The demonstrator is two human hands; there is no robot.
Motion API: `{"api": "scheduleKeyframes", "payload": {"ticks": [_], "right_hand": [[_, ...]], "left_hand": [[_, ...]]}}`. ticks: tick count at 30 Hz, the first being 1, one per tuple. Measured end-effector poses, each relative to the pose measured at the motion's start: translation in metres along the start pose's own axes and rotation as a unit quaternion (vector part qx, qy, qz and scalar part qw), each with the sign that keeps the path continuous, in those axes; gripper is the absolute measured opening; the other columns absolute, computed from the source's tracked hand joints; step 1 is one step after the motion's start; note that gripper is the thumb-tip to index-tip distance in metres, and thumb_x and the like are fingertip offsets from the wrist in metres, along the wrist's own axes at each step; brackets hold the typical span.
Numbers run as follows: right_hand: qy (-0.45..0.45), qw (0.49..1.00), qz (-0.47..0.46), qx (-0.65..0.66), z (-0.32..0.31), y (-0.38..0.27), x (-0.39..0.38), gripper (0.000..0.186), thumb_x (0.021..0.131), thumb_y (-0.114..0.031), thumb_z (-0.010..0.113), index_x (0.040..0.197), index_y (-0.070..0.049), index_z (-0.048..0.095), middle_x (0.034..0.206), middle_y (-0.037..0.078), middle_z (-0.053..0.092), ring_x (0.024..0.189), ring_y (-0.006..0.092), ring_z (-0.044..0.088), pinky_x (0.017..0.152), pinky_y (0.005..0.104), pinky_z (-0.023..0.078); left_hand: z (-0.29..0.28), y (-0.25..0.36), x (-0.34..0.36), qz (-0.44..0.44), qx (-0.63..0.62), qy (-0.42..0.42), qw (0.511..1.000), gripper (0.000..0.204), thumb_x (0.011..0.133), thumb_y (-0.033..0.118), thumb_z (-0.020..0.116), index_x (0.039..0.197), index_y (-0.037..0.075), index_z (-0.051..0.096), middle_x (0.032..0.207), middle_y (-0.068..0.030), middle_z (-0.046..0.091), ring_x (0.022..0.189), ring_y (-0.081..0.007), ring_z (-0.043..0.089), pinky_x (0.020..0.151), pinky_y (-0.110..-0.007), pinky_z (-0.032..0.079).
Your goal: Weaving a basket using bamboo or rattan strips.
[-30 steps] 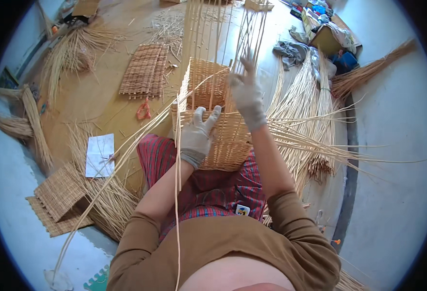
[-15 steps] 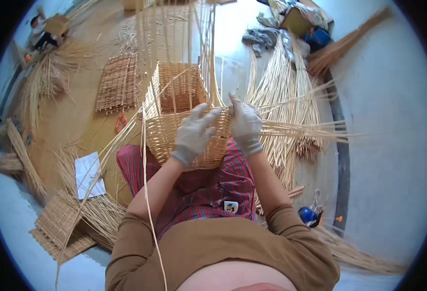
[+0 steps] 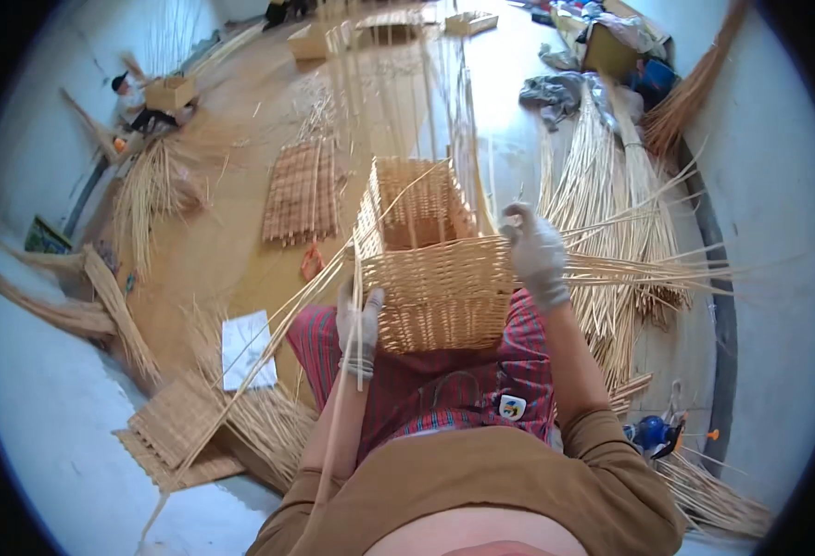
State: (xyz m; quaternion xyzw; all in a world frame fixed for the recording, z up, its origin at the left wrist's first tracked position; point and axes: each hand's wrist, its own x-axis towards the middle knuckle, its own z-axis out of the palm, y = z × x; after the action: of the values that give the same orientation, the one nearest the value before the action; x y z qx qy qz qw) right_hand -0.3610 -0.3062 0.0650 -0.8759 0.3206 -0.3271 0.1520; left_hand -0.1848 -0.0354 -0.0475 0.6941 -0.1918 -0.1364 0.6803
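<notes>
A box-shaped wicker basket [image 3: 440, 287] rests on my lap, open at the top, with long loose strands rising from its far part and spreading sideways from its near corners. My left hand [image 3: 361, 329], in a pale glove, grips the basket's near left side low down; hanging strands partly cover its fingers. At the near right top corner is my gloved right hand [image 3: 539, 255], its fingers curled in against the rim. What lies between those fingertips is too small to make out. Strands [image 3: 630, 269] run out to the right beyond this hand.
Bundles of pale strands [image 3: 593, 185] lie on the right floor. A woven panel [image 3: 301, 190] with red scissors-like handles [image 3: 312, 262] near it lies beyond. White paper [image 3: 248, 350] and woven mats [image 3: 180, 422] are at left. Another person [image 3: 134, 102] sits far left with a box-shaped basket.
My left hand has gone from the basket's front wall to its near left side. My right fingers, raised before, are now curled at the corner. The whole view has shifted.
</notes>
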Motion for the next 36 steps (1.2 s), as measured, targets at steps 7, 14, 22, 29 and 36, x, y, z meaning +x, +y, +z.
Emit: {"api": "scheduleKeyframes", "payload": {"ticks": [7,14,22,29,36], "right_hand": [[0.199,0.97,-0.091,0.11,-0.016,-0.069,-0.036,0.041,0.096,-0.008,0.071,0.136,-0.006,0.063,0.121,0.012,0.072,0.113,0.0276,0.069,0.1,0.0399,0.051],[-0.084,0.931,0.161,0.318,0.109,-0.178,0.024,0.115,0.091,-0.049,0.078,0.163,0.01,0.009,0.156,0.024,0.045,0.135,0.0254,0.052,0.106,0.0372,0.047],[-0.25,0.795,0.332,0.443,0.175,-0.153,0.042,0.129,0.088,-0.062,0.075,0.161,0.012,-0.002,0.155,0.034,0.04,0.128,0.0286,0.058,0.104,0.0392,0.048],[-0.42,0.905,0.067,-0.005,0.171,-0.162,0.057,0.104,0.098,-0.068,0.051,0.155,0.016,0.029,0.165,0.039,0.02,0.151,0.043,0.035,0.125,0.0423,0.026],[-0.024,0.805,0.164,0.57,0.156,-0.168,0.001,0.049,0.104,-0.014,0.064,0.15,-0.004,0.052,0.118,0.013,0.072,0.116,0.0221,0.064,0.097,0.0316,0.052]], "left_hand": [[0.005,0.041,-0.059,0.087,-0.053,-0.032,0.994,0.067,0.095,-0.003,0.067,0.155,0.004,0.038,0.148,-0.0133,0.052,0.132,-0.024,0.053,0.115,-0.036,0.04],[-0.011,0.061,-0.04,0.132,0.28,-0.042,0.95,0.073,0.094,0.009,0.072,0.158,0.004,0.037,0.154,-0.0199,0.052,0.141,-0.0324,0.052,0.116,-0.04,0.043],[-0.023,0.056,-0.027,0.159,0.37,-0.017,0.915,0.069,0.093,0.023,0.074,0.156,0.017,0.045,0.141,-0.0153,0.064,0.111,-0.0348,0.07,0.089,-0.044,0.057],[-0.028,0.055,-0.021,0.211,0.457,0.028,0.864,0.061,0.091,0.01,0.066,0.148,0.031,0.056,0.105,-0.0075,0.076,0.081,-0.0313,0.072,0.072,-0.046,0.055],[-0.03,0.05,-0.014,0.167,0.507,0.03,0.845,0.053,0.093,0.017,0.066,0.145,0.027,0.058,0.092,-0.0095,0.074,0.077,-0.0326,0.072,0.069,-0.046,0.054]]}}
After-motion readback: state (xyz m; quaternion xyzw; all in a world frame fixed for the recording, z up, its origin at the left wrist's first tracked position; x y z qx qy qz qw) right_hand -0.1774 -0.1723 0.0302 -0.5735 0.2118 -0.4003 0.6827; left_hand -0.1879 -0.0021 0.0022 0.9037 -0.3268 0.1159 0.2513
